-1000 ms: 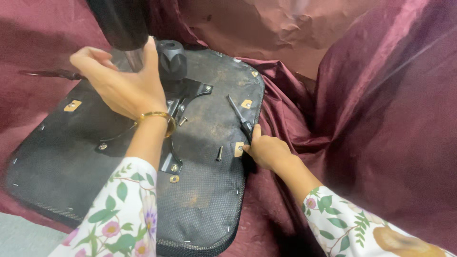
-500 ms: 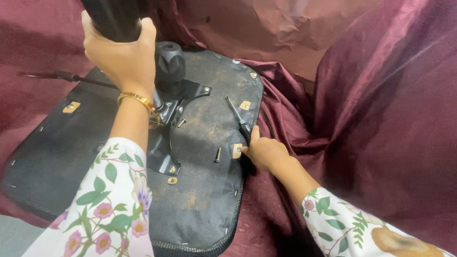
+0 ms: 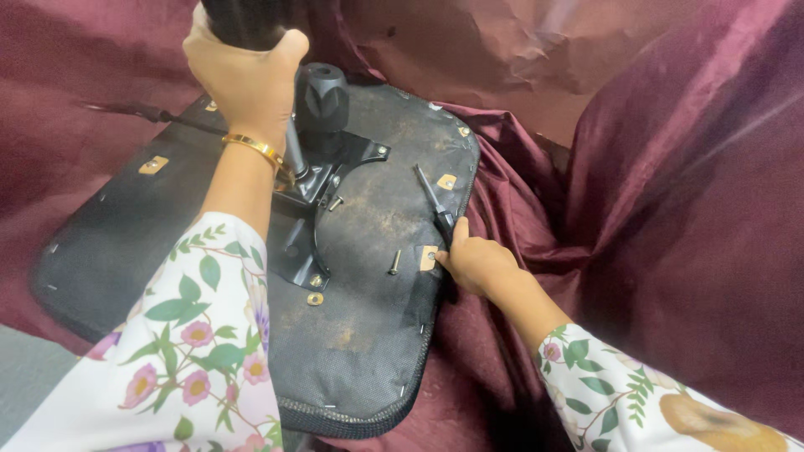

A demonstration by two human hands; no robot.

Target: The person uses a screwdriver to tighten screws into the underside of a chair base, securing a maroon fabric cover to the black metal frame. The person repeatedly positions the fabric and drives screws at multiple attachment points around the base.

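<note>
The left hand [image 3: 247, 79] is closed around a black cylinder [image 3: 243, 18] rising from the metal bracket [image 3: 314, 201] on the upturned seat base [image 3: 360, 276], while the right hand [image 3: 477, 264], loosely curled, presses fingertips on the base's edge beside a screwdriver [image 3: 434, 205] and grips nothing. Doing this well likely means steadying the base and pulling the cylinder straight. No containers show; a loose bolt [image 3: 394, 263] lies on the base, maroon cloth [image 3: 653, 192] around.
</note>
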